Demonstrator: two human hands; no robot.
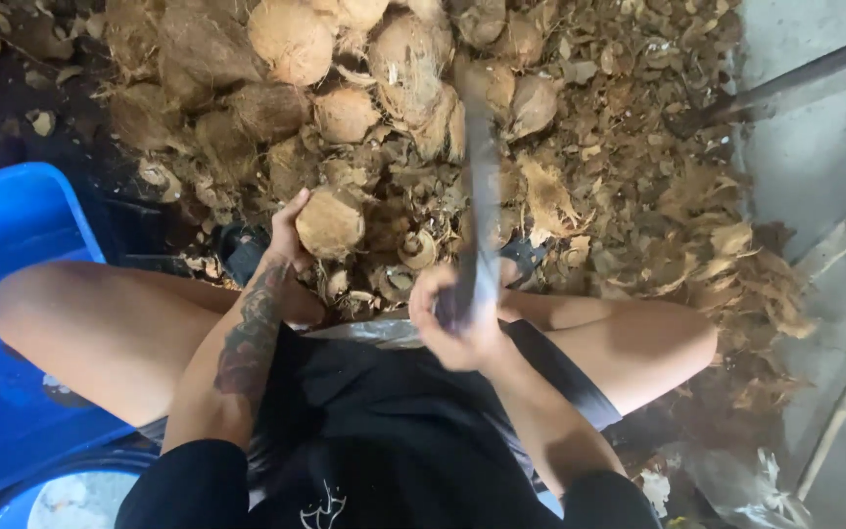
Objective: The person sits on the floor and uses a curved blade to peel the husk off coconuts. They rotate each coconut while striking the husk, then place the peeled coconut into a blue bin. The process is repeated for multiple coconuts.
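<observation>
coconut [330, 223] in L hand [288, 235] | blade [482, 196] in R hand [457, 328], just right | coconut pile [345, 69] behind | tub [12, 323] far left

The long blade [482, 186] is smeared by motion blur, so its edge cannot be made out, and the right hand [457, 318] gripping it is blurred too. The blue tub [12, 225] is cut off by the left edge.

The left hand [286, 235] cups a husked brown coconut [330, 223] just beyond its fingers, while the right hand [457, 318] grips a long, motion-blurred machete [482, 196] raised beside it, with a coconut pile [345, 69] and husk scraps [638, 176] farther out.
</observation>
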